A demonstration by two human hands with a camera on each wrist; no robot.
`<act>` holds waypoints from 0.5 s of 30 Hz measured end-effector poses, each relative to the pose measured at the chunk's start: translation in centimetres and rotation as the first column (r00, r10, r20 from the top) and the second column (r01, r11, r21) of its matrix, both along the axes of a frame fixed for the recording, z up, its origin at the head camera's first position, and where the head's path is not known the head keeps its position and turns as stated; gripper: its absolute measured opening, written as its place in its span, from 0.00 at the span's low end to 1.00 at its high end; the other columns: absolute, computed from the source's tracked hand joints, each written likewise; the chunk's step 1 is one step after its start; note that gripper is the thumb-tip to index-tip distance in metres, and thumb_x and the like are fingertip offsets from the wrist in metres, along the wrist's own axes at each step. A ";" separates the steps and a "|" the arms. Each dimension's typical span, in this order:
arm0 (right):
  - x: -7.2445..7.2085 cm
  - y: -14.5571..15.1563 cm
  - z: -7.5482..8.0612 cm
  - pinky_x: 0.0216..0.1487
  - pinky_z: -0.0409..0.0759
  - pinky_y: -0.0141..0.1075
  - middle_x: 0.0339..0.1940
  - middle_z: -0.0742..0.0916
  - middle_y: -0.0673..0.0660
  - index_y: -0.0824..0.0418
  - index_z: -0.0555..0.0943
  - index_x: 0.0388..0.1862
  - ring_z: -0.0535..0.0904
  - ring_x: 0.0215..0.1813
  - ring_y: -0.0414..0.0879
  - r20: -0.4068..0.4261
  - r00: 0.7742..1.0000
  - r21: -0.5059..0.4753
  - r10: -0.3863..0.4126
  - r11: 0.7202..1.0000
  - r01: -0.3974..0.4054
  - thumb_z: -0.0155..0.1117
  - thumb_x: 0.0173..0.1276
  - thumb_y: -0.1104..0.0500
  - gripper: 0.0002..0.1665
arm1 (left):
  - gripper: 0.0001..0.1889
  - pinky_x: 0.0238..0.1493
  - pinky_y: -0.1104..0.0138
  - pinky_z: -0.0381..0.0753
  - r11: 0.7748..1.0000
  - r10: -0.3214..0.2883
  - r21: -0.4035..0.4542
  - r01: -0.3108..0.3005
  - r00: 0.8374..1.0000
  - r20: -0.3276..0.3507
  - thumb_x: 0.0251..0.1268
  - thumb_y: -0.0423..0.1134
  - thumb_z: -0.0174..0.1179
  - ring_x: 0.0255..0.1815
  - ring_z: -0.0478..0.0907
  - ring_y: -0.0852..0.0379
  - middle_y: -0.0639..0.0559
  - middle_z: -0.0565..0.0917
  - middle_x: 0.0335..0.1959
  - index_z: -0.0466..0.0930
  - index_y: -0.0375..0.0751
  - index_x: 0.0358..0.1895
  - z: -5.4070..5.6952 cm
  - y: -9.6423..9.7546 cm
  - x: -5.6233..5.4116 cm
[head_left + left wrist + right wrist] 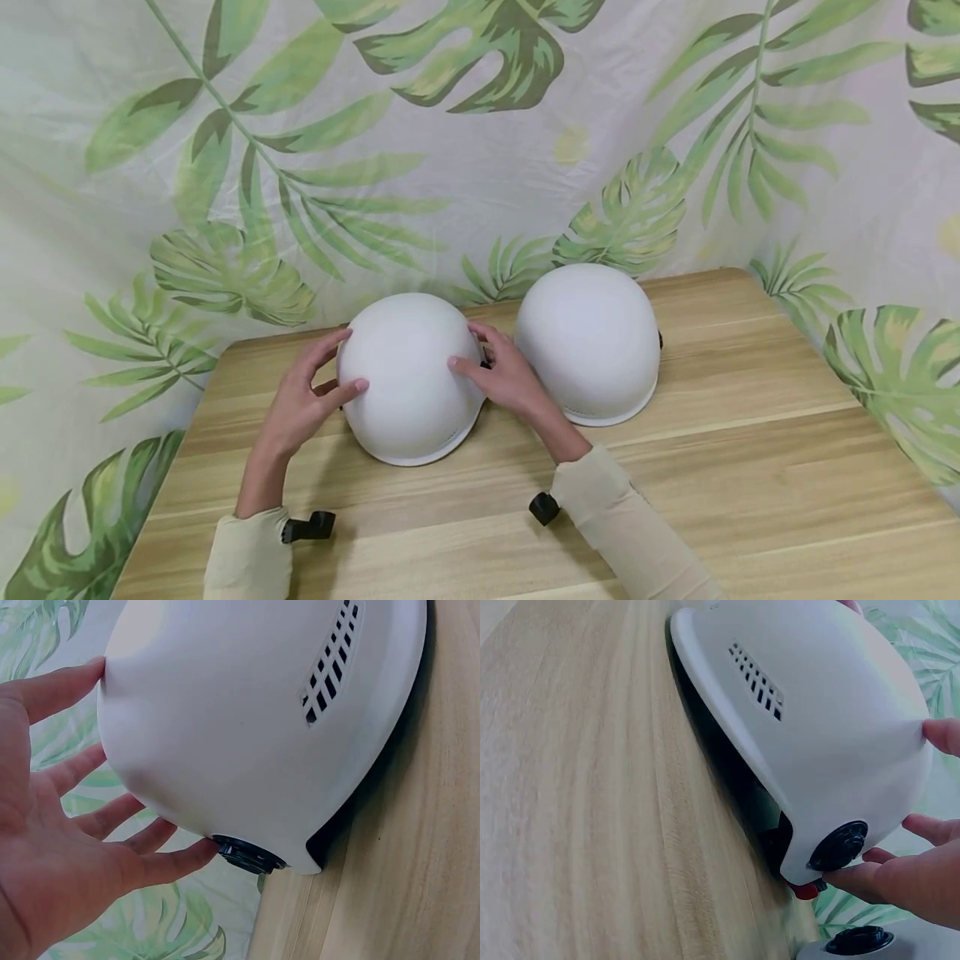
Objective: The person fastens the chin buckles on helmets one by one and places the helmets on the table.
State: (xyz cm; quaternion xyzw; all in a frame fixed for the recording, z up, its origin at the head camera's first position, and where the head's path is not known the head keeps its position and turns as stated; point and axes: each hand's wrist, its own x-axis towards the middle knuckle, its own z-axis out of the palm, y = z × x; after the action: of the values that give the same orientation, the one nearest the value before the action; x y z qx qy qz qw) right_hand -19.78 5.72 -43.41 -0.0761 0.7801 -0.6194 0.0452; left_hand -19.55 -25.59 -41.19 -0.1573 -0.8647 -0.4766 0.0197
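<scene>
A white helmet (pixel 408 379) with a smooth dome sits at the left of the tabletop, between both hands. My left hand (pixel 300 404) holds its left side, thumb on the shell and the other fingers spread toward the back; in the left wrist view a fingertip meets a black dial (pixel 247 855). From the other side my right hand (pixel 506 375) grips the shell, thumb on the front. The right wrist view shows those fingers beside another black dial (pixel 840 846), a slotted vent (pixel 756 681) and a red piece (pixel 805 891) under the rim.
A second white helmet (pixel 588 342) stands just right of my right hand, near the back edge. Both are on a wooden table (pixel 750 450). Behind it hangs a leaf-patterned cloth (pixel 480 167). Black wrist-camera mounts (pixel 309 527) show by the sleeves.
</scene>
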 end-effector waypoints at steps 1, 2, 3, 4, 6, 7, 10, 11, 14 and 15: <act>-0.1 0.0 -0.1 0.66 0.84 0.57 0.81 0.73 0.58 0.53 0.65 0.84 0.78 0.75 0.61 0.004 1.000 -0.008 0.004 1.000 -0.004 0.70 0.74 0.47 0.44 | 0.39 0.67 0.32 0.75 1.000 -0.004 -0.004 0.003 1.000 -0.007 0.70 0.38 0.71 0.82 0.60 0.29 0.38 0.63 0.81 0.65 0.48 0.82 -0.1 0.0 0.0; -0.1 0.0 -0.2 0.66 0.84 0.58 0.80 0.73 0.58 0.53 0.65 0.84 0.78 0.75 0.61 0.007 1.000 -0.013 0.007 1.000 -0.007 0.70 0.74 0.48 0.43 | 0.39 0.67 0.32 0.75 1.000 -0.007 -0.009 0.007 1.000 -0.013 0.71 0.38 0.71 0.82 0.60 0.29 0.38 0.63 0.81 0.65 0.48 0.82 -0.2 -0.1 -0.1; -0.1 0.0 -0.2 0.66 0.83 0.58 0.80 0.73 0.59 0.53 0.66 0.84 0.78 0.74 0.61 0.008 1.000 -0.019 0.011 1.000 -0.011 0.70 0.74 0.48 0.43 | 0.39 0.67 0.31 0.74 1.000 -0.011 -0.012 0.011 1.000 -0.016 0.71 0.38 0.71 0.82 0.60 0.29 0.38 0.63 0.81 0.64 0.47 0.82 -0.3 -0.1 -0.1; -0.1 0.0 -0.3 0.66 0.83 0.58 0.80 0.74 0.59 0.53 0.66 0.84 0.78 0.74 0.61 0.008 1.000 -0.023 0.014 1.000 -0.014 0.70 0.74 0.49 0.43 | 0.39 0.68 0.31 0.73 1.000 -0.015 -0.014 0.015 1.000 -0.014 0.71 0.38 0.71 0.82 0.59 0.28 0.38 0.63 0.81 0.64 0.47 0.82 -0.3 -0.1 -0.2; -0.1 0.0 -0.3 0.67 0.83 0.58 0.79 0.74 0.60 0.53 0.66 0.84 0.78 0.75 0.62 0.011 1.000 -0.028 0.019 0.999 -0.019 0.70 0.74 0.49 0.43 | 0.40 0.69 0.30 0.71 1.000 -0.018 -0.019 0.018 1.000 -0.003 0.71 0.38 0.71 0.83 0.57 0.28 0.37 0.62 0.82 0.63 0.47 0.83 -0.4 -0.2 -0.2; -0.1 0.0 -0.3 0.67 0.83 0.58 0.79 0.74 0.60 0.54 0.66 0.84 0.78 0.75 0.62 0.013 1.000 -0.028 0.021 0.999 -0.021 0.70 0.74 0.49 0.43 | 0.40 0.70 0.30 0.70 1.000 -0.020 -0.019 0.020 1.000 0.005 0.71 0.39 0.71 0.84 0.57 0.28 0.38 0.61 0.83 0.62 0.47 0.83 -0.3 -0.3 -0.2; 0.0 0.1 -0.2 0.67 0.83 0.57 0.77 0.75 0.61 0.53 0.66 0.83 0.76 0.76 0.63 0.019 1.000 -0.004 0.019 1.000 -0.019 0.71 0.74 0.48 0.43 | 0.41 0.73 0.30 0.67 0.999 -0.029 -0.014 0.029 0.999 0.029 0.72 0.39 0.71 0.86 0.54 0.30 0.39 0.60 0.84 0.61 0.49 0.84 -0.2 -0.5 -0.3; 0.1 0.1 -0.1 0.66 0.84 0.56 0.77 0.76 0.61 0.53 0.67 0.83 0.76 0.76 0.62 0.022 1.000 0.008 0.015 1.000 -0.015 0.71 0.73 0.47 0.43 | 0.41 0.73 0.31 0.67 0.999 -0.032 -0.013 0.032 0.999 0.034 0.72 0.39 0.71 0.86 0.54 0.31 0.40 0.60 0.84 0.61 0.49 0.84 -0.2 -0.6 -0.3; 0.2 0.1 0.1 0.65 0.84 0.56 0.77 0.75 0.61 0.53 0.68 0.82 0.77 0.75 0.62 0.013 1.000 0.036 -0.001 0.999 0.001 0.72 0.72 0.47 0.43 | 0.41 0.75 0.32 0.65 0.999 -0.046 0.001 0.046 0.998 0.045 0.72 0.38 0.71 0.87 0.52 0.33 0.42 0.59 0.85 0.61 0.51 0.84 -0.2 -0.7 -0.4; 0.2 0.1 0.2 0.67 0.83 0.56 0.78 0.75 0.60 0.54 0.69 0.81 0.77 0.75 0.62 0.003 1.000 0.041 -0.006 0.999 0.006 0.73 0.72 0.47 0.43 | 0.41 0.76 0.33 0.64 0.999 -0.050 0.005 0.050 0.998 0.046 0.72 0.38 0.71 0.87 0.52 0.34 0.42 0.59 0.85 0.62 0.51 0.84 -0.2 -0.7 -0.4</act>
State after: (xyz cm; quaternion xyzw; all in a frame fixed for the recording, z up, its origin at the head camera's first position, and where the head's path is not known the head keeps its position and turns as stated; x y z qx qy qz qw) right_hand -19.60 5.79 -43.24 -0.0721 0.7929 -0.6033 0.0461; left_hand -19.99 -26.32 -41.35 -0.1677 -0.8600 -0.4819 -0.0116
